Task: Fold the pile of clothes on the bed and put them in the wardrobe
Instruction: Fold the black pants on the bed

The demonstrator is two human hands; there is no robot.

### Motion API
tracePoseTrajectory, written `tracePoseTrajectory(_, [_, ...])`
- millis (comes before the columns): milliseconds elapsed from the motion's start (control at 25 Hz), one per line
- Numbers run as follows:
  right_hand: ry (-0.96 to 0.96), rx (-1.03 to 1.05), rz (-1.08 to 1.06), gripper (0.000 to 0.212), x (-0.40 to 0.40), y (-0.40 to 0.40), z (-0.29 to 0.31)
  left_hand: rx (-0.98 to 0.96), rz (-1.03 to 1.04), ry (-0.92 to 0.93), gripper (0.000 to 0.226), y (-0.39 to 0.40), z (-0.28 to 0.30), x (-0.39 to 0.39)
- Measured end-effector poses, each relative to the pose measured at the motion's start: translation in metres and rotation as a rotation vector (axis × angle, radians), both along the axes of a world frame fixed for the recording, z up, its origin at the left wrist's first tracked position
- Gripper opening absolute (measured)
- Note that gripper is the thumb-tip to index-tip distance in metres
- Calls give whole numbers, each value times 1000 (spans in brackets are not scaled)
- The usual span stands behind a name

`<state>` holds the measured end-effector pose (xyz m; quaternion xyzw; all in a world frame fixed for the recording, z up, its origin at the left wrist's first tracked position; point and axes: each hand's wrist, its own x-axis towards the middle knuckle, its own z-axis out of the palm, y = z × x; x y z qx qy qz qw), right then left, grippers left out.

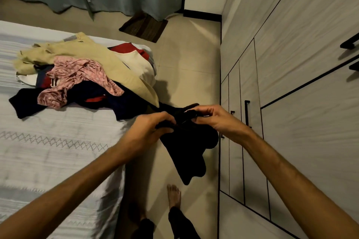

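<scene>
Holding up a black garment (189, 153), the left hand (153, 130) and right hand (211, 117) are pinching its top edge, letting it hang straight for folding.

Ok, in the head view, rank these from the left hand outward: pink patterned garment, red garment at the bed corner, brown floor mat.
Measured from the left hand:
1. Pink patterned garment, on the pile up and to the left.
2. Red garment, at the bed's far corner.
3. Brown floor mat, on the floor by the curtain.
</scene>
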<state>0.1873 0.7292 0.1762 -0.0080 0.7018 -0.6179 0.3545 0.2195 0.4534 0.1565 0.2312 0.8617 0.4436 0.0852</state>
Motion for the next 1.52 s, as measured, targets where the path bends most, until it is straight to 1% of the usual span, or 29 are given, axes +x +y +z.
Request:
tracePoseTrajectory(80, [109, 93, 110, 26, 0, -9, 9, -77, -109, 103, 21, -3, 9, -15])
tracePoseTrajectory(160, [201, 149, 136, 23, 1, -19, 17, -144, -155, 145, 19, 3, 13, -21])
tracePoseTrajectory(240, [245, 162, 83, 27, 0, -28, 25, -152, -182, 147, 17, 8, 16, -22])
tracePoseTrajectory(320, [357, 220, 12, 37, 1, -33, 27, -155, -195, 163, 18, 10, 18, -25])
tracePoseTrajectory(400, [590, 412, -8, 45, 7, -34, 18, -164, -131, 145, 19, 9, 19, -26])
tracePoseTrajectory(440, [697, 534, 17, 44, 11, -31, 9, -163, -86, 125, 19, 9, 18, -26])
tracePoseTrajectory(480, [744, 651, 60, 39, 16, -26, 0, -151, -39, 102, 19, 10, 19, -23])
tracePoseTrajectory(520, [704, 742, 111, 31, 20, -20, -8, -135, 1, 81, 19, 10, 20, -19])
tracePoseTrajectory(560, [587, 768, 140, 24, 24, -14, -16, -117, 23, 67, 19, 12, 21, -15])
tracePoseTrajectory(600, [422, 718, 119, 24, 26, -9, -24, -107, 24, 61, 20, 13, 21, -12])
tracePoseTrajectory(680, [67, 495, -70, 27, 32, -5, -30, -122, -29, 77, 21, 16, 23, -1])
tracePoseTrajectory(720, [-56, 411, -148, 28, 34, -7, -29, -139, -71, 94, 21, 17, 22, 5])
tracePoseTrajectory(760, [-134, 357, -174, 29, 34, -9, -27, -154, -117, 108, 20, 19, 22, 11])
tracePoseTrajectory(800, [-191, 318, -153, 30, 34, -12, -25, -164, -160, 118, 20, 20, 20, 18])
tracePoseTrajectory(880, [-253, 287, -100, 27, 34, -21, -26, -170, -204, 131, 20, 20, 18, 32])
tracePoseTrajectory(960, [-237, 349, -104, 25, 35, -31, -30, -153, -196, 142, 18, 21, 20, 42])
tracePoseTrajectory(1040, [-194, 438, -91, 24, 37, -37, -36, -137, -196, 145, 22, 19, 20, 49])
tracePoseTrajectory(1120, [-93, 530, -1, 20, 39, -39, -34, -157, -223, 109, 26, 9, 16, 58])
tracePoseTrajectory(1160, [-5, 592, 74, 18, 37, -36, -31, -182, -221, 85, 26, 0, 11, 61])
tracePoseTrajectory(1240, [144, 716, 243, 14, 27, -29, -16, -269, -164, 50, 28, -24, -1, 64])
tracePoseTrajectory(1320, [157, 743, 399, 14, 13, -25, 12, -397, -95, 48, 31, -42, -14, 63])
tracePoseTrajectory(1400, [163, 744, 519, 15, 5, -32, 40, -480, -61, 68, 30, -48, -20, 63])
tracePoseTrajectory(1440, [206, 767, 540, 15, 3, -38, 49, -493, -59, 83, 30, -47, -21, 63])
tracePoseTrajectory(1520, [334, 831, 506, 16, 4, -49, 60, -478, -78, 125, 28, -44, -18, 67])
